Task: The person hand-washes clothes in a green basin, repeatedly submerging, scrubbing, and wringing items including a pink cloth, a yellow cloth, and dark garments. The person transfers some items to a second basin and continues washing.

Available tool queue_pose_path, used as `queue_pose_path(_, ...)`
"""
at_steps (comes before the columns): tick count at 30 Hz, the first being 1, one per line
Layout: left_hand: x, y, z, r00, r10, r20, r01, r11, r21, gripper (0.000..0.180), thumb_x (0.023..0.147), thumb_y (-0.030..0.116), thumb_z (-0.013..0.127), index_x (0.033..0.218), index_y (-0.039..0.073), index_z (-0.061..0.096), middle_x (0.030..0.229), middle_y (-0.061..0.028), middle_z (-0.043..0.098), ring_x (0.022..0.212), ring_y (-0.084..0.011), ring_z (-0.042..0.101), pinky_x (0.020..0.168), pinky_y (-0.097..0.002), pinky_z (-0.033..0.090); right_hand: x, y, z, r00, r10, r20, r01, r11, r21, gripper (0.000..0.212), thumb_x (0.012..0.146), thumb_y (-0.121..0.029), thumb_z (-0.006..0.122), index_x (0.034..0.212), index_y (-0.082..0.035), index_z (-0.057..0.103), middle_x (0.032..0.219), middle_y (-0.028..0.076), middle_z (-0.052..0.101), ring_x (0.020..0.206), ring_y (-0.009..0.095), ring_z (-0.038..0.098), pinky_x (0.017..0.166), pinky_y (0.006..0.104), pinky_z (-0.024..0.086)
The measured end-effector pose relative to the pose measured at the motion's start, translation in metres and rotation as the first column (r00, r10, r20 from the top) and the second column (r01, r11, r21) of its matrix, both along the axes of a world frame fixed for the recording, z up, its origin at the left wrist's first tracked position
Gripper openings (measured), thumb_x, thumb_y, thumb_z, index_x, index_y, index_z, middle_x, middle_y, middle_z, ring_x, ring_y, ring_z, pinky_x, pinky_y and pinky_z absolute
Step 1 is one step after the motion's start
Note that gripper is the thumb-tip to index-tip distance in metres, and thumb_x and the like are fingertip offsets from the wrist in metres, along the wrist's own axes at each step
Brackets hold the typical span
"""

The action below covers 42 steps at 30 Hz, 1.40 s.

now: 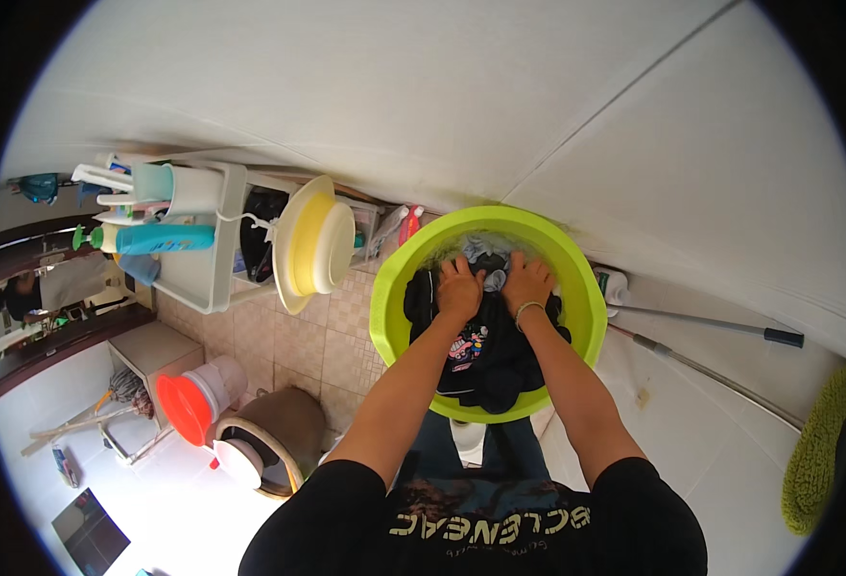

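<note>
Both my arms reach down into a lime-green basin (586,317) full of wet-looking laundry. My left hand (461,291) lies on the dark clothes (492,379), its fingers stretched forward and apart. Beside it, my right hand (528,283) presses down with spread fingers, and a bracelet circles that wrist. Between the two hands a light grey-blue cloth (489,252) is bunched up. Colourful print shows on the dark fabric by my left wrist. What lies under my palms and fingertips is hidden.
At left stands a white shelf rack (236,230) with bottles and a yellow-and-white basin (308,245). A red basin (181,408) and a brown bin (293,422) are at lower left. Long-handled tools, including a green mop head (821,451), lean at right. A white wall rises beyond.
</note>
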<state>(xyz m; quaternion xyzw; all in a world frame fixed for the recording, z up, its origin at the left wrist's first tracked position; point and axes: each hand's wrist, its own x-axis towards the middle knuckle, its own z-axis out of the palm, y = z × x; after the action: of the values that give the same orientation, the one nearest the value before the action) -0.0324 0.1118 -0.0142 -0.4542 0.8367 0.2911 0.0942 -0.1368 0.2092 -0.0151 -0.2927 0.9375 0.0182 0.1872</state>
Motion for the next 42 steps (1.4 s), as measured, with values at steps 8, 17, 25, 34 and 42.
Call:
queue_pose_path(8,-0.022,-0.024,-0.030,0.985,-0.074,0.158,0.062,0.995,0.076,0.056,0.091,0.028,0.064,0.135,-0.001,0.046,0.133,-0.0294,0.044,0.118,-0.0467,0.054,0.099,-0.0522,0.048,-0.016,-0.023,-0.037,0.952,0.114,-0.284,-0.182,0.957,-0.225,0.027,0.089,-0.015,0.057,0.115,-0.013,0.063,0.116,0.019,0.060,0.108,0.040,0.055,0.090,0.0549,0.041)
queue_pose_path(17,-0.016,-0.044,0.036,0.367,0.916,0.160,0.126,-0.219,0.967,0.044,0.097,0.045,0.060,0.122,0.010,0.062,0.118,-0.0101,0.066,0.105,-0.0264,0.064,0.094,-0.0405,0.052,0.045,-0.041,0.110,0.952,0.228,0.204,0.115,0.351,-0.929,0.018,0.067,0.006,0.058,0.073,-0.011,0.057,0.076,0.008,0.052,0.077,0.032,0.052,0.069,0.0413,0.039)
queue_pose_path(25,0.013,-0.033,0.033,0.703,0.338,-0.626,0.044,0.858,0.513,0.041,0.098,0.031,0.060,0.133,0.009,0.057,0.124,-0.0087,0.064,0.112,-0.0261,0.063,0.101,-0.0402,0.049,0.069,-0.034,0.132,0.911,0.370,-0.181,-0.317,0.351,-0.881,0.011,0.078,-0.021,0.070,0.083,-0.014,0.063,0.079,0.009,0.055,0.071,0.030,0.060,0.062,0.0417,0.050)
queue_pose_path(34,0.014,-0.038,0.016,0.919,0.261,-0.294,-0.205,0.956,0.210,0.054,0.092,0.029,0.067,0.132,-0.002,0.048,0.132,-0.0254,0.053,0.116,-0.0444,0.056,0.103,-0.0458,0.043,-0.014,0.006,0.048,0.999,-0.046,0.002,0.043,0.926,-0.374,0.034,0.094,-0.038,0.064,0.108,-0.007,0.061,0.107,0.016,0.065,0.107,0.038,0.059,0.083,0.0534,0.049)
queue_pose_path(42,-0.018,-0.016,-0.012,0.965,-0.146,0.218,0.151,0.988,-0.009,0.064,0.092,0.047,0.060,0.134,0.000,0.047,0.135,-0.0271,0.048,0.121,-0.0457,0.052,0.103,-0.0549,0.040,-0.003,-0.008,-0.031,0.978,-0.101,-0.181,0.087,0.993,-0.081,0.031,0.097,-0.028,0.055,0.120,-0.007,0.061,0.123,0.020,0.063,0.117,0.042,0.054,0.099,0.0537,0.038)
